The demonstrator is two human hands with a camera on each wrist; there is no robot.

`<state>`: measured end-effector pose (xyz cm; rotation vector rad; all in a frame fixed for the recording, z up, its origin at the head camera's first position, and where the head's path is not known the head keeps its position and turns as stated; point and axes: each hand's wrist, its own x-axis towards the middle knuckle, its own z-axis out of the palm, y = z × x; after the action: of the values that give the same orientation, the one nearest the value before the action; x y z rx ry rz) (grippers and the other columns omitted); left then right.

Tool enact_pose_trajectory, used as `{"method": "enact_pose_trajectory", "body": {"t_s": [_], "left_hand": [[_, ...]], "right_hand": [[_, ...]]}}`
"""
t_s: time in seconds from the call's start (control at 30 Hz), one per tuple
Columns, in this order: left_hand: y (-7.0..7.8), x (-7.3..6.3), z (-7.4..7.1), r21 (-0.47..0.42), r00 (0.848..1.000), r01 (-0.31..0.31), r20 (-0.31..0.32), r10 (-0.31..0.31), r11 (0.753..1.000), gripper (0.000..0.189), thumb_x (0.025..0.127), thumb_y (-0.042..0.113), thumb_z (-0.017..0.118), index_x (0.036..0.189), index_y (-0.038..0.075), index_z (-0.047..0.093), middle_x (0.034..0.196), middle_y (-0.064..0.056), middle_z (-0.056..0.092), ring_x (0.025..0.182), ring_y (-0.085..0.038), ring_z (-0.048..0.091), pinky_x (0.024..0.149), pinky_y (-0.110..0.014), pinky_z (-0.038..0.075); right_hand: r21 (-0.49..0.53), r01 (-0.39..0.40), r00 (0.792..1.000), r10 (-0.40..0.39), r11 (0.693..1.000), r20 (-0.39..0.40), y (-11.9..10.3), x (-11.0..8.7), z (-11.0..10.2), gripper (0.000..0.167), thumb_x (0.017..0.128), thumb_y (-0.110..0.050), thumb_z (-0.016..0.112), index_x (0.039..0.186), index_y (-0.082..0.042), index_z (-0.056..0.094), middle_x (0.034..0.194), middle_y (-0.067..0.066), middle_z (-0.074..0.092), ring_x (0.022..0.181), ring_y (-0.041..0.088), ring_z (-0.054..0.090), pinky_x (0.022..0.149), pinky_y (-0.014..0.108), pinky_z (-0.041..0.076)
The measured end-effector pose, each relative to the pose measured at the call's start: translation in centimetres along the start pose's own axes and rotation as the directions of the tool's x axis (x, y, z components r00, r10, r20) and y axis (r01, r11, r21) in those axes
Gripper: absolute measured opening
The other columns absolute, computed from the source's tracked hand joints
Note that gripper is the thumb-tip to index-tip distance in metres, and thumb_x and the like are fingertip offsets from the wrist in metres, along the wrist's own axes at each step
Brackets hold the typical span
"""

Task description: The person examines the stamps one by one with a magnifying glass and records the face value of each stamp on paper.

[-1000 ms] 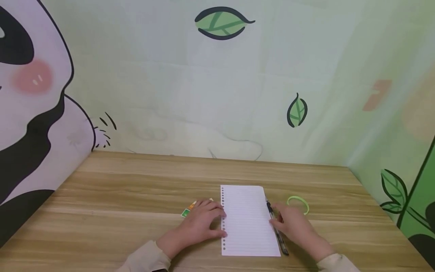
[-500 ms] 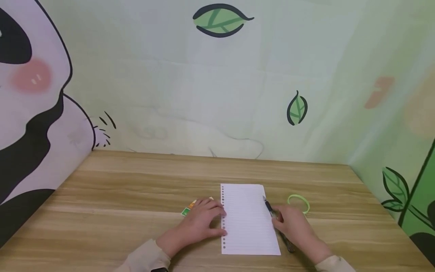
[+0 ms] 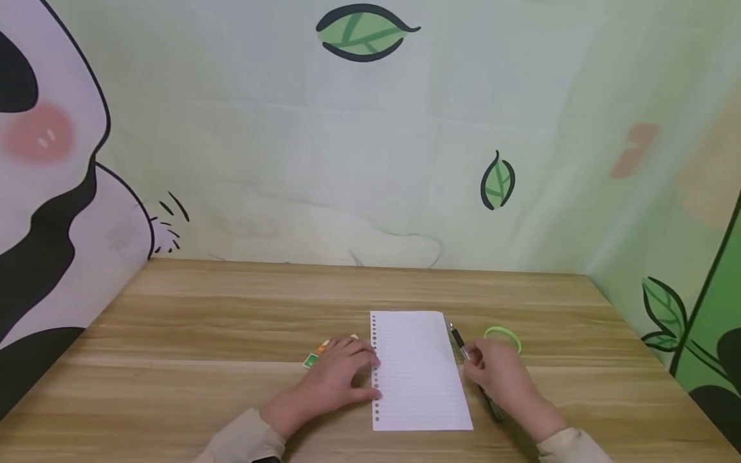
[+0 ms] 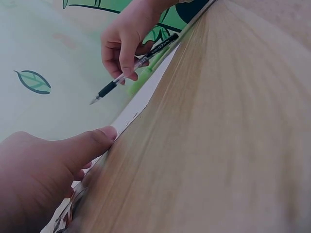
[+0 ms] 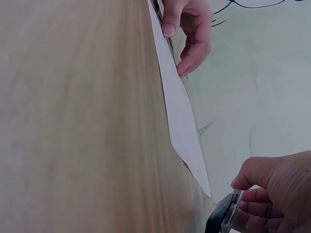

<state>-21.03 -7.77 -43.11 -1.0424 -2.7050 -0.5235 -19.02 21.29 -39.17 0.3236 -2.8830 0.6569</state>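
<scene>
A lined loose-leaf sheet point(image 3: 417, 379) with punched holes down its left side lies flat on the table. My left hand point(image 3: 336, 376) rests at that holed edge, thumb and fingertips on the paper and fingers relaxed. Off the sheet's right edge, my right hand point(image 3: 502, 373) pinches a clear-barrelled pen point(image 3: 457, 334) with a black grip. In the left wrist view the pen point(image 4: 107, 89) is held above the tabletop, its bare tip pointing away from the right hand point(image 4: 129, 41). The right wrist view has the pen point(image 5: 221, 216) cut off at the bottom edge.
Behind the right hand lies a light green ring point(image 3: 505, 331). Small colourful cards or stickers point(image 3: 311, 360) are partly hidden by the left hand. The wooden table point(image 3: 231, 308) meets a wall point(image 3: 260, 128) painted with a panda and leaves.
The right hand has taken hold of the pen beside the sheet and lifted it, moving it slightly right of the paper edge. The left hand has stayed in place. The head view has shifted slightly.
</scene>
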Motion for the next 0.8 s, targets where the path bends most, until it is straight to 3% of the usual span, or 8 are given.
{"method": "enact_pose_trajectory", "body": {"t_s": [0.13,0.27,0.5,0.8], "left_hand": [[-0.1,0.0,0.0,0.000,1.000,0.010,0.011,-0.010,1.000,0.040,0.078,0.047,0.074,0.106,0.019,0.067,0.115,0.004,0.063,0.114,-0.018,0.053,0.106,-0.045,0.039],[0.0,0.0,0.0,-0.004,1.000,0.017,0.015,-0.017,1.000,0.040,0.078,0.047,0.074,0.106,0.019,0.067,0.115,0.003,0.063,0.115,-0.019,0.053,0.107,-0.045,0.038],[0.0,-0.1,-0.1,-0.012,1.000,0.022,0.018,-0.021,1.000,0.041,0.078,0.048,0.074,0.106,0.018,0.067,0.115,0.003,0.063,0.115,-0.019,0.053,0.106,-0.045,0.038],[0.0,-0.1,-0.1,0.003,1.000,0.004,0.001,-0.004,1.000,0.042,0.078,0.048,0.074,0.106,0.018,0.067,0.116,0.004,0.063,0.116,-0.018,0.054,0.106,-0.045,0.039]], "right_hand": [[0.039,-0.013,1.000,0.013,0.999,0.022,0.1,0.1,-0.6,0.030,0.084,-0.004,0.060,0.112,0.005,0.063,0.078,0.003,0.063,0.069,0.008,0.057,0.058,0.018,0.047],[0.084,-0.020,1.000,0.018,0.996,0.022,0.2,0.3,-1.1,0.043,0.088,-0.005,0.058,0.131,-0.001,0.055,0.081,0.003,0.063,0.070,0.008,0.055,0.057,0.018,0.045],[0.095,0.052,0.996,-0.046,0.994,-0.071,0.1,0.2,-1.5,0.028,0.092,-0.006,0.058,0.119,-0.007,0.066,0.086,0.004,0.063,0.066,0.006,0.050,0.052,0.018,0.043],[0.250,0.085,0.993,-0.063,0.965,-0.095,0.1,0.0,-1.9,0.024,0.092,-0.002,0.057,0.113,-0.003,0.067,0.088,0.006,0.069,0.064,0.002,0.053,0.053,0.020,0.048]]}}
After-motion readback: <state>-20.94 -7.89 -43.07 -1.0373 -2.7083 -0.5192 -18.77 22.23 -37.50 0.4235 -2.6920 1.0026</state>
